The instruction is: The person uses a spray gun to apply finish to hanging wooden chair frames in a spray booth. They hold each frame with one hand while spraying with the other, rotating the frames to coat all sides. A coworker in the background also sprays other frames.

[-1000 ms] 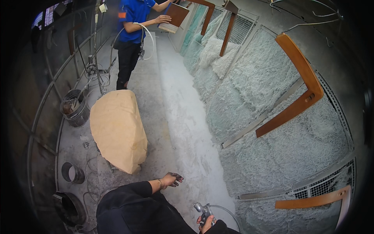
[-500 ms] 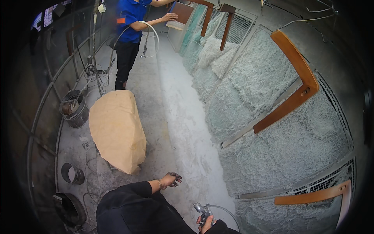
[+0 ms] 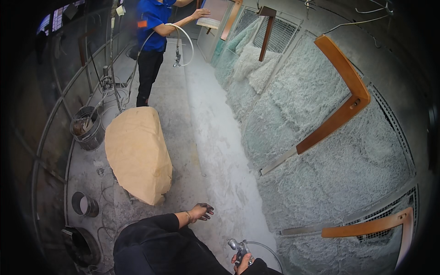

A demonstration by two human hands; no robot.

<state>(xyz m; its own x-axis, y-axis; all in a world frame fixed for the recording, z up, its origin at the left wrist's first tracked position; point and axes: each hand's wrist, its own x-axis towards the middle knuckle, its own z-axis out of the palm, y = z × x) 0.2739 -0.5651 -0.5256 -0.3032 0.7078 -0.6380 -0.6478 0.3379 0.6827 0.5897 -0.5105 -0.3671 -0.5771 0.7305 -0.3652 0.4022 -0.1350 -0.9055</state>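
Note:
My right hand point(image 3: 244, 264) is wrapped round the grip of a metal spray gun point(image 3: 239, 248), low in the picture, with a grey hose point(image 3: 268, 247) curving away from it. My left hand point(image 3: 200, 212) hangs above the floor, dark stains on its loosely bent fingers, holding nothing. Nearest on the right, an L-shaped brown wooden piece point(image 3: 344, 91) dangles from a wire hook, and a second such piece point(image 3: 362, 229) hangs at the lower right. A darker wooden piece point(image 3: 268, 34) hangs farther off.
Left of centre stands a paper-covered stand point(image 3: 137, 153). Metal buckets point(image 3: 85, 204) and hoses lie along the left wall. Fluffy pale filter mats point(image 3: 293, 101) cover the right wall. A co-worker in a blue shirt point(image 3: 153, 20) handles a panel point(image 3: 214, 13) at the far end.
The near hanging wooden piece has swung slightly left. The co-worker's panel and the piece beside it have turned; the co-worker's dangling hose has shifted. My hands have barely moved.

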